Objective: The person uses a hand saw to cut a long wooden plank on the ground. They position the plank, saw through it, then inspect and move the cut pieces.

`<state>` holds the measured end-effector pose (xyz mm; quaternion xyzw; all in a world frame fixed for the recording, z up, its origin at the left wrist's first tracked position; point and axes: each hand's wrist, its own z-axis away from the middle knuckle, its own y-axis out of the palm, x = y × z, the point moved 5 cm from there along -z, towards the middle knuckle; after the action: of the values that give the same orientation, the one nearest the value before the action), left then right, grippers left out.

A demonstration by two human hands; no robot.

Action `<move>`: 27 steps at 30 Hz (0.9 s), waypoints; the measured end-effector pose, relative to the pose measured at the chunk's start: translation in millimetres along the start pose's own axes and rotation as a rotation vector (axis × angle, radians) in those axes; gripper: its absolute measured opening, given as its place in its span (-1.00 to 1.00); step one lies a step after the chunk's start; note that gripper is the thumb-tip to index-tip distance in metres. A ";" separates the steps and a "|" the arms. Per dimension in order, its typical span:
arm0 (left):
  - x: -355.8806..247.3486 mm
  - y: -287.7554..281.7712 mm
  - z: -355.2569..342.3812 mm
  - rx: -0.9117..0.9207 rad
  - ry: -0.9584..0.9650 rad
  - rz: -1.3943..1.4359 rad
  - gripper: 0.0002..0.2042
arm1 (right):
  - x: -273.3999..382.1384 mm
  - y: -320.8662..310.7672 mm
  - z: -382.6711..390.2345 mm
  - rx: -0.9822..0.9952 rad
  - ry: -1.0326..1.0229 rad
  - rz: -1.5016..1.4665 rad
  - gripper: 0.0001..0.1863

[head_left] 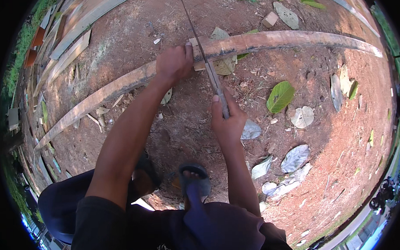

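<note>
A long wooden beam (pixel 267 40) lies across the ground in front of me and looks bent by the lens. My left hand (pixel 175 63) grips it near its middle, fingers folded over the wood and thumb at the upper edge. Just right of that thumb, the thin blade of a handsaw (pixel 194 30) crosses the beam, seen nearly edge-on, so its teeth do not show. My right hand (pixel 228 113) is closed round the saw's handle on the near side of the beam, thumb laid along it. A piece of wood (pixel 199 66) shows under the beam beside the blade.
My sandalled foot (pixel 195 178) stands below the beam. Several planks (pixel 72 56) are piled at the far left. A small wood block (pixel 270 20) lies beyond the beam. Green leaves (pixel 280 97) and dry leaves (pixel 295 158) are scattered over the reddish dirt.
</note>
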<state>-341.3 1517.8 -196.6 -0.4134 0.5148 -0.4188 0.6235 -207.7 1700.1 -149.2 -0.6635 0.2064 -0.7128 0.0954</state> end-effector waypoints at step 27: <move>7.6 -1.5 6.0 -0.038 -0.063 0.043 -0.40 | -43.0 -58.2 98.9 -0.087 0.103 -0.007 -0.60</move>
<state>-334.6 1510.6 -196.6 -0.4269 0.5114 -0.3823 0.6403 -97.9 1753.4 -160.2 -0.6303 0.2394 -0.7367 0.0531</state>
